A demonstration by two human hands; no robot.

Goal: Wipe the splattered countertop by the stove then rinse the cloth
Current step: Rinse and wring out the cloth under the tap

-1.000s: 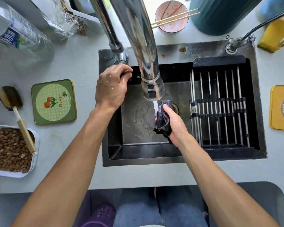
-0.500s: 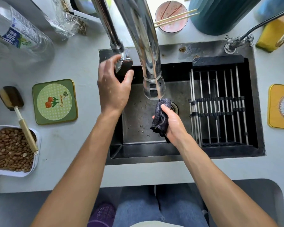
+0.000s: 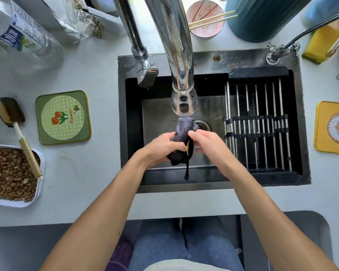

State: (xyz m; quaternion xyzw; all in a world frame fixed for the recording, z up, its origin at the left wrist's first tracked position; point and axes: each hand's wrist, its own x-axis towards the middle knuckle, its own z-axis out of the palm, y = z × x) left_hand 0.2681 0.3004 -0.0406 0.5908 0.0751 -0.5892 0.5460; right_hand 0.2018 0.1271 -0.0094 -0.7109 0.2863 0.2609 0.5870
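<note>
Head view: we wring the rinsed cloth over the sink.

Our left hand [image 3: 160,148] has left the tap lever [image 3: 147,75] and now grips the dark cloth [image 3: 181,141] alongside our right hand [image 3: 205,142], just below the spout [image 3: 183,106]; with the water off, rinsing looks nearly finished.

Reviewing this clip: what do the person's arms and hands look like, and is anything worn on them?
Both forearms are bare from the bottom of the frame to the wrists, with no sleeves showing. The left hand and right hand are bare too: no gloves, and no rings, watch or bracelet that I can make out. Blue jeans and a pale shirt hem show below.
</note>
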